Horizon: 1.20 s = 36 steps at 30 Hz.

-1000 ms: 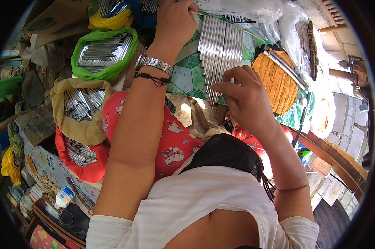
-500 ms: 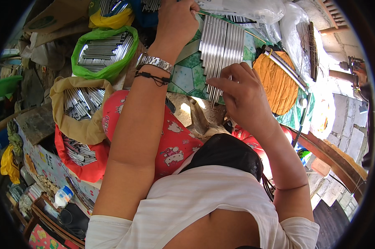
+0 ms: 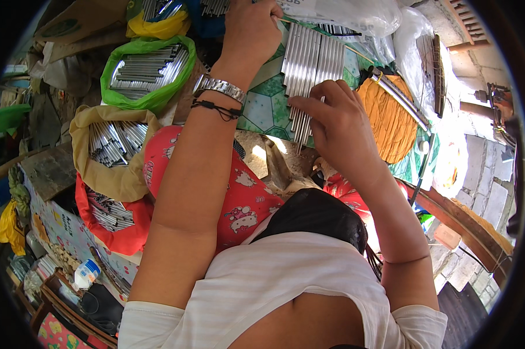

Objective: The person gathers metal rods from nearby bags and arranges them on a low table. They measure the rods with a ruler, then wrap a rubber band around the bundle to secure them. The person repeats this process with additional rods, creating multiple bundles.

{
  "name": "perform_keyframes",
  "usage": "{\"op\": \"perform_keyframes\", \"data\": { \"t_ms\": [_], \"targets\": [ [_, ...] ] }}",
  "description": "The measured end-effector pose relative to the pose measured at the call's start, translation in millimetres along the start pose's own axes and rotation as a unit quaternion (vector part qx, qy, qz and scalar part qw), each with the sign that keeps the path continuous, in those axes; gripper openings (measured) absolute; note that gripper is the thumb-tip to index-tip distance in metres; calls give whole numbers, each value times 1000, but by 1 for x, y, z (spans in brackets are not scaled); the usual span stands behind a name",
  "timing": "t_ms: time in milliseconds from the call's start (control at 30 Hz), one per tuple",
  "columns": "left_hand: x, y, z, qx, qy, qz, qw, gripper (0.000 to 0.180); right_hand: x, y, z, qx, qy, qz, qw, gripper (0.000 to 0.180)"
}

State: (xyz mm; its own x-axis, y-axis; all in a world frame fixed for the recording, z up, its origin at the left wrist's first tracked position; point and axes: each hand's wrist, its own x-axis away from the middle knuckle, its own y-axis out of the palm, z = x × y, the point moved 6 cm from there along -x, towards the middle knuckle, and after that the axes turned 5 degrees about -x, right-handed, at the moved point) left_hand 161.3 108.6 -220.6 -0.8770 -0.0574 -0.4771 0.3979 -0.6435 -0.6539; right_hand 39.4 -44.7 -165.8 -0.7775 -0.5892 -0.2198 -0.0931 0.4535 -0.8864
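Observation:
A row of silver metal tubes (image 3: 315, 55) lies side by side on a green patterned surface (image 3: 259, 107), their near ends stepped to a point. Over the near part of the row is my right hand (image 3: 341, 113), its fingers bent and apart, one fingertip touching the tubes. My left hand (image 3: 252, 32) reaches to the top edge with curled fingers; the picture's edge cuts off part of it and what it grips is hidden. A thin tan stick or cord (image 3: 358, 52) runs from beside that hand across the tubes' far part.
Left of my arm stand a green bag (image 3: 106, 75), a beige bag (image 3: 82, 157) and a red bag (image 3: 91, 224), all holding metal tubes. A yellow bag (image 3: 157, 28) stands behind. To the right are an orange-brown round pad (image 3: 384, 125), longer tubes (image 3: 399, 96) and clear plastic (image 3: 413, 43).
My right hand has shifted slightly away from me along the tubes. My left hand stays almost in place.

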Motion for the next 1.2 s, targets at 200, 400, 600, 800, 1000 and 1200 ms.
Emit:
{"op": "perform_keyframes", "data": {
  "t_ms": [200,400,600,800,1000,1200],
  "targets": [
    [0,1,0,-4,-3,2,1000,9,-7,2,4,-1,8,13,1000,32],
    [0,1,0,-5,-2,2,1000,9,-11,4,6,10,13,18,1000,33],
    [0,0,0,-11,8,7,1000,9,-17,7,8,22,13,19,999,33],
    [0,0,-1,10,3,6,1000,9,-26,13,12,32,9,41,999,33],
    [3,-6,3,11,-17,-8,1000,8,-17,-18,33,-15,29,91,995,30],
    [3,-29,12,-68,37,53,996,17,27,-82,80,-17,138,133,981,22]
  ]
}}
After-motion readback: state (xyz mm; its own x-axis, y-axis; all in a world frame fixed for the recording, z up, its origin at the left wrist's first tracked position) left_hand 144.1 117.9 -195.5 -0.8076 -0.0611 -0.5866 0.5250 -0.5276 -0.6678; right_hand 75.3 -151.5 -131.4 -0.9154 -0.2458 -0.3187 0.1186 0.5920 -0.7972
